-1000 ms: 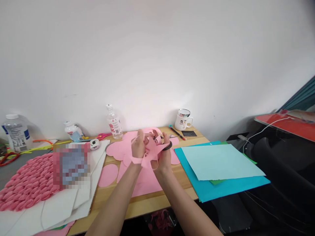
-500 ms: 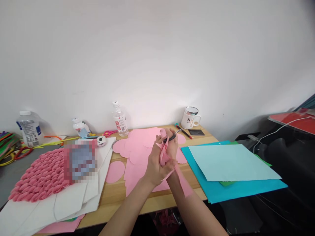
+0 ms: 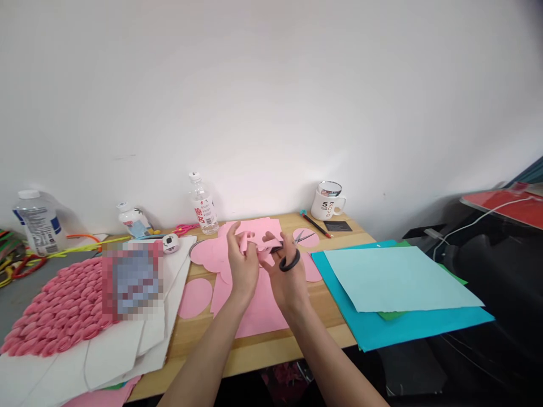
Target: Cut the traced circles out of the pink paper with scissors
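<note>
Above the pink sheets [image 3: 261, 308], my left hand [image 3: 242, 263] pinches a crumpled pink paper strip [image 3: 247, 240]. My right hand [image 3: 289, 285] has the black-handled scissors [image 3: 290, 262] hooked on its fingers, blades pointing away to the right. Its fingertips are close to the strip's other end; whether they touch it is hard to make out. Cut pink circles lie around the sheets, one [image 3: 195, 298] at the left on the bare wood and another [image 3: 306, 238] under the scissor blades.
A white mug [image 3: 326, 203], a pencil [image 3: 316, 224] and a water bottle [image 3: 203, 206] stand or lie along the wall. Blue and green sheets [image 3: 403, 280] overhang the table's right front edge. At left, a braided pink piece [image 3: 59, 305] rests on white sheets [image 3: 114, 359].
My hands have moved apart, the left one leftward. The long strip that hung over my right forearm is now gathered between the hands. The scissor handle has swung down.
</note>
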The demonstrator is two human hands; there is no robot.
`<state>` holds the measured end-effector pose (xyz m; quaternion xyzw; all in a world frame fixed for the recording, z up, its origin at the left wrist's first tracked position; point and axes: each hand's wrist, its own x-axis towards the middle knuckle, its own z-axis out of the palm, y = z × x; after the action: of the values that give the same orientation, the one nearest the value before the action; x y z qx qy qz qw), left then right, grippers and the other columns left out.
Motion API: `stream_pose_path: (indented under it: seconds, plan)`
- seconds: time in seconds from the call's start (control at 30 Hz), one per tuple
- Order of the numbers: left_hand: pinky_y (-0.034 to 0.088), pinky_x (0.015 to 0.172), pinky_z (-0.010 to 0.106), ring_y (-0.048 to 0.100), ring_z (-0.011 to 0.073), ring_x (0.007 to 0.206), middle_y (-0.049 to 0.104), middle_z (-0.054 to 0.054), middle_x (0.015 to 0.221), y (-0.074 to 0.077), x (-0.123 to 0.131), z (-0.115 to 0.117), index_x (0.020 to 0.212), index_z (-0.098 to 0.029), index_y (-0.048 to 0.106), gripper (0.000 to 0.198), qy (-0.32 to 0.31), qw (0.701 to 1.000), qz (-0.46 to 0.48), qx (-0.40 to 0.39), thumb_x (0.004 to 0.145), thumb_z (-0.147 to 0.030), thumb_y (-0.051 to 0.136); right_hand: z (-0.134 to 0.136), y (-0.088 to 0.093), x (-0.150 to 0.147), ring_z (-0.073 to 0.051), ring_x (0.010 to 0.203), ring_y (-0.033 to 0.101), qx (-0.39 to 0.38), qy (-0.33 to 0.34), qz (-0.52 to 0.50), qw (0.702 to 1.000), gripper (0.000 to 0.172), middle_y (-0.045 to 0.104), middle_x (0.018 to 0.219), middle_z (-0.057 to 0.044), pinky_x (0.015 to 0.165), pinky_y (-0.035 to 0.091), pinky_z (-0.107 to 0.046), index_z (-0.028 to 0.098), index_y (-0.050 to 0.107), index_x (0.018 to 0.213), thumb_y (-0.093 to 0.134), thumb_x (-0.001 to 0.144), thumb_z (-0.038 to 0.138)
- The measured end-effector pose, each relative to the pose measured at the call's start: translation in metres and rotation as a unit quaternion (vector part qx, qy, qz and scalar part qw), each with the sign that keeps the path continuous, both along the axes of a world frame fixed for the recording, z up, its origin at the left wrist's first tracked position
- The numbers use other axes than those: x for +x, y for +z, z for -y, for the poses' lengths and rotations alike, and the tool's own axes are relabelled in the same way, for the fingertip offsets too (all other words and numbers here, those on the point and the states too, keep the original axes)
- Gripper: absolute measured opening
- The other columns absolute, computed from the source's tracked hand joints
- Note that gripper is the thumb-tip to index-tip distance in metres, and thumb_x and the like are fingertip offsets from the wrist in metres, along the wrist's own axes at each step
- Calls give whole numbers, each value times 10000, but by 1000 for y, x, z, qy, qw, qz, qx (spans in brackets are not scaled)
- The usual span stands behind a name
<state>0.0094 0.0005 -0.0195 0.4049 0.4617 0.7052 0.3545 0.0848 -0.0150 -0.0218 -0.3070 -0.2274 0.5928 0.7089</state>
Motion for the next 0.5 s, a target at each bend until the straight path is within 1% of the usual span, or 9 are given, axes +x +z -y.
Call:
stream_pose_path:
  seconds: [0.07,0.1,0.17,0.23,0.3,0.37,0.4,0.43,0.5]
  plan:
    - [481,637,230,587,128,676,650,13,794,0,7,2,747,-203,653,190,-12,999,-28,24,639,-90,544,3,-2,-2,-212,1021,595,-21,-15,-14,1000,232,636,1062,-44,791,507,-370,250,509,855,595,788,455]
    - [467,601,227,567,127,629,622,-2,681,-1,11,4,643,-197,629,161,-15,999,-23,25,621,-81,519,3,-2,-3,-215,1056,584,-37,-28,-22,999,230,633,1080,-47,798,506,-363,252,509,863,590,792,454]
    - [376,455,209,431,96,445,442,-57,455,-3,22,6,514,-203,528,158,-21,1000,-3,17,619,-98,472,5,-1,-3,-228,1097,572,-75,-47,-33,996,245,633,1112,-63,785,510,-354,253,518,898,569,800,471]
    - [288,390,201,320,77,378,324,-76,406,-6,31,8,455,-206,427,186,-42,999,8,6,616,-117,447,8,1,0,-246,1033,608,-104,-37,-32,993,288,657,1054,-71,733,520,-352,245,528,905,559,793,509]
    - [285,385,200,325,73,384,342,-68,426,-7,37,13,442,-204,382,202,-64,998,9,-4,612,-120,451,15,2,8,-250,900,645,-107,-1,-17,994,316,676,893,-53,673,523,-342,230,539,840,602,752,527]
    - [346,416,204,403,85,425,437,-54,486,-5,38,22,507,-203,454,154,-95,995,-13,-10,633,-120,486,24,-1,21,-237,799,646,-83,57,11,995,311,650,739,-24,638,519,-320,219,554,760,680,698,496]
    - [390,442,216,460,100,456,507,-45,539,-3,37,28,600,-205,530,92,-124,992,-30,-15,644,-124,526,28,-4,31,-234,798,642,-61,103,31,992,298,645,731,-23,645,520,-319,215,574,765,697,699,478]
    - [453,520,234,536,123,550,582,-27,643,0,34,36,758,-213,589,102,-187,979,-85,-7,681,-150,566,33,-8,42,-232,798,640,-39,122,53,990,286,646,734,-23,648,521,-322,217,598,790,700,710,473]
    - [517,773,330,624,216,902,658,65,991,9,26,50,1104,-213,586,449,-360,915,-179,1,671,-246,696,39,-19,67,-253,821,642,-5,146,105,984,310,656,747,-38,673,529,-355,221,629,807,734,680,483]
